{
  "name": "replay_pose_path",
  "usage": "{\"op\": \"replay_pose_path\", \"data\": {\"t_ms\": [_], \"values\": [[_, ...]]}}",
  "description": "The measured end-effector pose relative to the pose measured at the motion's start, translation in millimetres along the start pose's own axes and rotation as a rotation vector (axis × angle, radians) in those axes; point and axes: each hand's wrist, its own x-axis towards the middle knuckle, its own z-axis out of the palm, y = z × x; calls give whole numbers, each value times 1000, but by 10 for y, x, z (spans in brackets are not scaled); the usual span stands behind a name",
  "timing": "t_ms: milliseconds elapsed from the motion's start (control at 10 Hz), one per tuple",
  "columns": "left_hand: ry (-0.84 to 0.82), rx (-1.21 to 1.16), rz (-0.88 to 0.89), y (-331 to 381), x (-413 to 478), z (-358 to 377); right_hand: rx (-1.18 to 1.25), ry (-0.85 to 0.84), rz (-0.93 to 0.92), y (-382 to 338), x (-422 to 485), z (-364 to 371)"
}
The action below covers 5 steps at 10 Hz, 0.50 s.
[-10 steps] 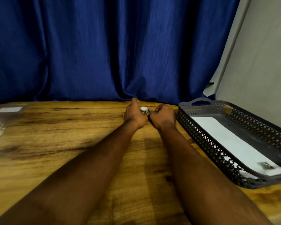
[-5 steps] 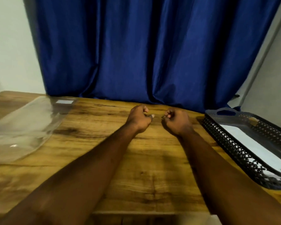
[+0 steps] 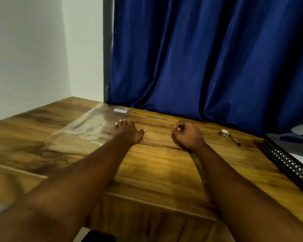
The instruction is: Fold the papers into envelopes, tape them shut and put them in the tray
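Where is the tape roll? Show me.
Head view, right side: the tape roll lies between the right hand and the tray, beside a pen.

Nothing here reads as writing. The white label (image 3: 120,110) on the clear sleeve (image 3: 87,130) looks blank, perhaps just too blurred.

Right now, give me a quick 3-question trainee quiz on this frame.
1. True or false: the left hand has straight fingers at the edge of the sleeve.
2. What lies nearest the tray? A) tape and pen B) scissors C) a cup
3. Fill in: the right hand has its fingers ____.
Key: 1 true; 2 A; 3 curled.
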Motion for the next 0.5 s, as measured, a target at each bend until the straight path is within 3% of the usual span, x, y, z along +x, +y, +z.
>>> {"op": "replay_pose_path", "data": {"t_ms": [300,500], "values": [[-1,-8,-4,69,-229,-67,45,6,89,-25,-141,166],[163,3,180,360,-166,-80,67,64,106,174,5,50]]}}
